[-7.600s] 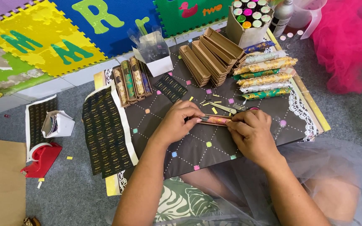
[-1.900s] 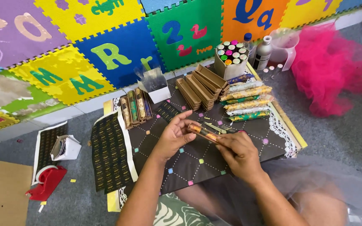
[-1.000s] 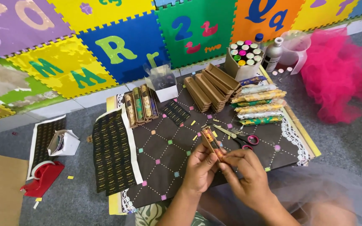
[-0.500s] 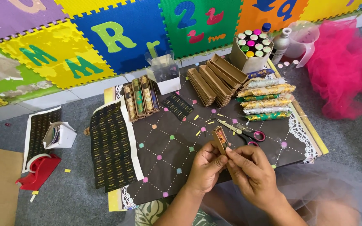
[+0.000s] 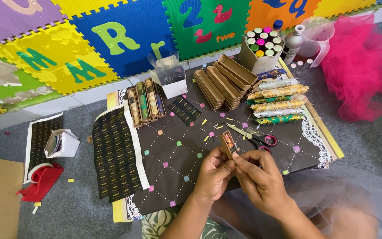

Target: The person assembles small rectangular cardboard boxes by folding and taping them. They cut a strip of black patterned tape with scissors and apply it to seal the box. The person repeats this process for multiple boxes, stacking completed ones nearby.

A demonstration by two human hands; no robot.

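Note:
My left hand (image 5: pixel 214 173) and my right hand (image 5: pixel 258 175) are together over the near edge of a dark quilted board (image 5: pixel 173 155). Between their fingertips they hold a small narrow brown box (image 5: pixel 228 144), one end pointing up and away from me, with an orange patterned roll showing inside it. Black scissors with pink handle rings (image 5: pixel 255 137) lie on the board just beyond my right hand. Small yellow and pink paper scraps are scattered around them.
A stack of empty brown boxes (image 5: pixel 219 79) and filled boxes (image 5: pixel 144 102) sit at the back of the board. Wrapped patterned rolls (image 5: pixel 275 104) lie at right. Also here: a carton of coloured bottles (image 5: pixel 261 48), a black printed sheet (image 5: pixel 113 152), a red tape dispenser (image 5: pixel 40 179), pink tulle (image 5: pixel 363 62).
My hands drew back from the middle of the board toward me. The box they hold turned from lying sideways to pointing up and away.

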